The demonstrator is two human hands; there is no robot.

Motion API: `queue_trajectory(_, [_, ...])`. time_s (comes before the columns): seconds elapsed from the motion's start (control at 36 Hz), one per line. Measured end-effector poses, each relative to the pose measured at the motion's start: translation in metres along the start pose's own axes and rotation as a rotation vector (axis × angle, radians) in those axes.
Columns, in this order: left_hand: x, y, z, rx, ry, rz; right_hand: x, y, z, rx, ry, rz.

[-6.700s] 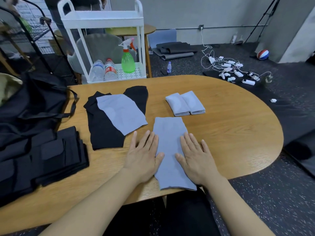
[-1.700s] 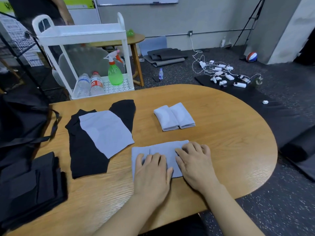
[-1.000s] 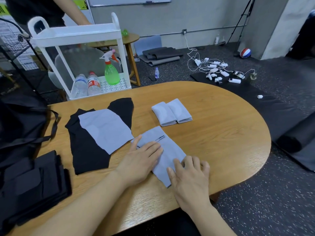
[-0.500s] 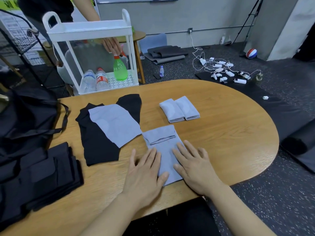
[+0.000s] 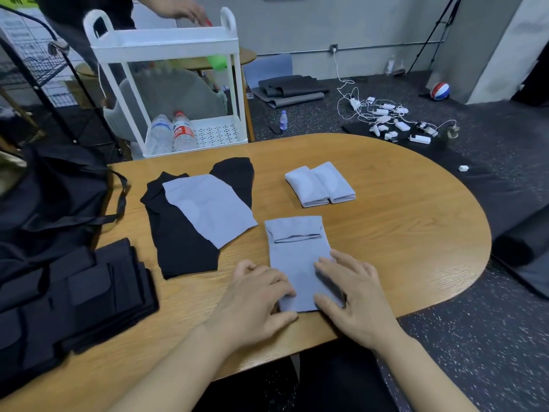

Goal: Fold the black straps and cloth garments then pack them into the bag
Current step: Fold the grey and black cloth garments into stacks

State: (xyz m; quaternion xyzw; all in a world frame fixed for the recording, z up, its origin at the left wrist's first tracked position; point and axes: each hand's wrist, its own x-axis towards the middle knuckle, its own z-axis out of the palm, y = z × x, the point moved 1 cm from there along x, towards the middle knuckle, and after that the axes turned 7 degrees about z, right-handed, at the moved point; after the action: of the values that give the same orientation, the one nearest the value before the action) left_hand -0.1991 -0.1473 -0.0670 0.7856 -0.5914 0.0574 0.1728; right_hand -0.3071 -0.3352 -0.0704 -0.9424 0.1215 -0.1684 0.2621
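Now left hand (image 5: 255,295) fingers curled — grey cloth (image 5: 298,257) edge.

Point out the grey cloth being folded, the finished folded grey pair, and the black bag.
grey cloth (image 5: 297,257), head view, flat middle panel.
folded grey pair (image 5: 319,184), head view, seam between the rolls.
black bag (image 5: 56,188), head view, crumpled body.

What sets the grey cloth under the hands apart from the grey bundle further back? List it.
The grey cloth lies mostly flat, only its far end folded over; the grey bundle is fully folded into two thick rolls. The left hand and right hand touch the cloth; the bundle lies untouched. Both are pale grey.
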Motion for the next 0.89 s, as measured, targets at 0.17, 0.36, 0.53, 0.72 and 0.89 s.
queue_trajectory(0.17, [0.015,-0.002,-0.007,0.024,-0.014,-0.023,-0.005,-0.004,0.000,-0.023,-0.146,-0.019])
queue_trajectory(0.36, [0.020,-0.008,-0.010,-0.297,-0.028,-0.400,0.002,0.000,0.002,0.108,-0.042,0.110])
queue_trajectory(0.53, [0.019,-0.006,-0.013,-0.526,0.014,-0.459,0.011,0.002,0.005,0.386,-0.010,0.325])
queue_trajectory(0.72, [0.021,-0.003,0.002,-0.477,0.263,-0.653,0.022,0.005,0.018,0.401,0.112,0.450])
queue_trajectory(0.89, [0.034,-0.002,0.005,-0.310,0.284,-0.746,0.032,-0.003,0.018,0.193,0.152,0.501])
